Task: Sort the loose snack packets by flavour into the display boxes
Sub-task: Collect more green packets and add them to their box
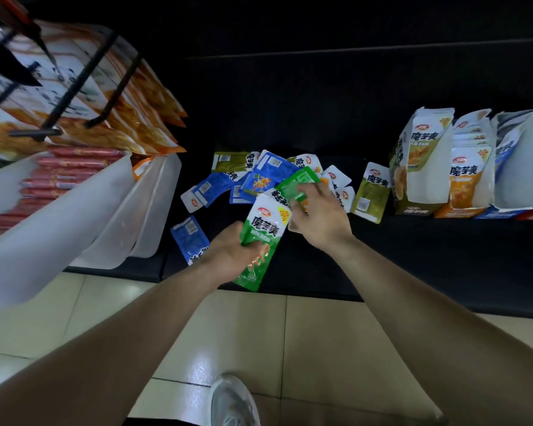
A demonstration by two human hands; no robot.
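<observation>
Left grip: your left hand (228, 252) is clamped on a bright green packet (263, 232), thumb across its printed face, fingers hidden behind it. Packet held face up and tilted, well left of the olive display box (428, 186) and nearer you than it.

Right grip: your right hand (319, 215) lies back-up on the loose pile (259, 179), between the held packet and the olive box. Fingers are bent over the edge of a second green packet (296, 182), touching it. Cannot tell whether the thumb closes underneath.

Task things: the pile lies on the dark shelf (413, 247), left of the olive box. It is mostly blue packets, with olive and white-orange ones mixed in, some face down with barcodes showing. One olive packet (371, 192) leans just beside the box's left wall. One blue packet (190, 238) lies apart, further left than the pile. Right of the olive box stand an orange box (466, 204), packed with upright packets, then a blue box (517, 167).

Hard to make out:
- Your right palm covers the packets under it.
- The blue box's contents are hidden behind its wall.
- The box beyond it is cut off by the frame edge.
- Small print on the packets is unreadable.
</observation>
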